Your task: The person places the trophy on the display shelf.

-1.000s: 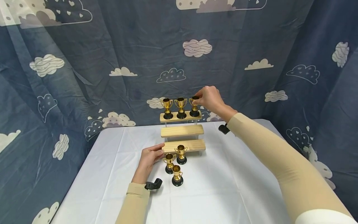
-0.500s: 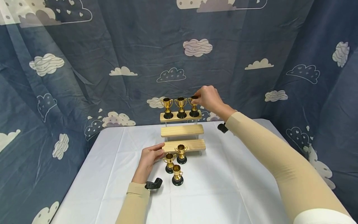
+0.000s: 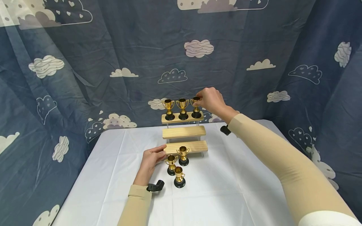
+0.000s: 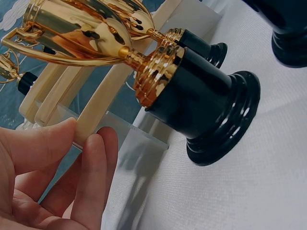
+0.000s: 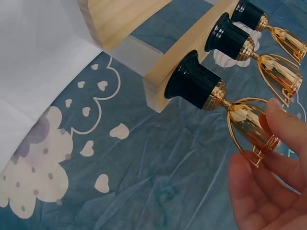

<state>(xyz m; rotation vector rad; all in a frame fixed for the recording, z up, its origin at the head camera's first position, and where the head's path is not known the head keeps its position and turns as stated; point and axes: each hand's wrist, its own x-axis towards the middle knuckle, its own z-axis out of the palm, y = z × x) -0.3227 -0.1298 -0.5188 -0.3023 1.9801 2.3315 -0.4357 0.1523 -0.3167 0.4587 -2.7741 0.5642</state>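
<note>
Three small gold trophies with black bases stand in a row on the top step of a wooden display stand point(image 3: 184, 132). My right hand point(image 3: 212, 99) pinches the cup of the rightmost trophy point(image 3: 196, 113); in the right wrist view that trophy's base point(image 5: 194, 81) sits upright on the step's end. With thumb and fingertips, my left hand point(image 3: 150, 161) grips the left end of the bottom step point(image 4: 96, 105). Close beside that hand, a trophy point(image 3: 171, 165) stands on the table, with two others, a rear trophy point(image 3: 183, 157) and a front trophy point(image 3: 179, 179).
The stand has three wooden steps on clear supports. A white cloth covers the table point(image 3: 215, 194). Behind and at both sides hangs a dark blue curtain point(image 3: 135, 47) with cloud prints, close behind the top step.
Over the last second the rightmost trophy has shifted very slightly left on the top step, with my right hand still on it. My left hand stays on the bottom step.
</note>
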